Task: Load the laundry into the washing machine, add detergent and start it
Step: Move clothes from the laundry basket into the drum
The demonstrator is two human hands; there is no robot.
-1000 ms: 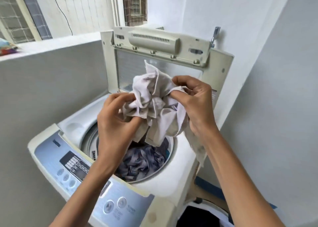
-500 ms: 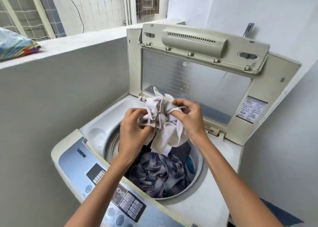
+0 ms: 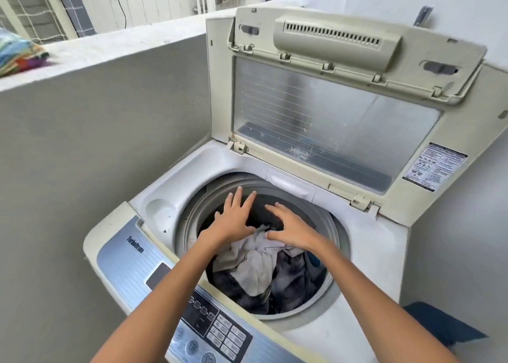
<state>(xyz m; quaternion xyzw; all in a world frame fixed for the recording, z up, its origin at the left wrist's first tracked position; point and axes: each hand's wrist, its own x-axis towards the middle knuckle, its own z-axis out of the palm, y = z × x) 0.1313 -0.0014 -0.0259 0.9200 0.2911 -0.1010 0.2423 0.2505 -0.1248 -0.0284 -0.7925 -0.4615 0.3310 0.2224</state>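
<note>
we've got both hands out over the washer's (image 3: pixel 365 241) drum (image 3: pixel 192 214), palms down. left hand (image 3: pixel 233 219): fingers straight and spread, pointing far, tips over the far rim, nothing in it. right hand (image 3: pixel 291 228): also flat and spread, fingers angled far-left, nothing in it. its thumb sits at the far edge of the pale cloth (image 3: pixel 255 266); we can't tell if it touches.

the cloth lies crumpled in the drum, free of both hands, on top of the dark laundry (image 3: pixel 294 280), which fills the near and right part. the far part of the drum is in shadow.

lid (image 3: pixel 330 131) is up, standing at the far side with a sticker on its right edge. control panel (image 3: pixel 132 263) runs along the near-left edge, under our left forearm. a colourful bundle (image 3: pixel 16 54) sits on the ledge (image 3: pixel 110 49) far left. a blue mat (image 3: pixel 439 327) is on the floor, near right of the machine.
</note>
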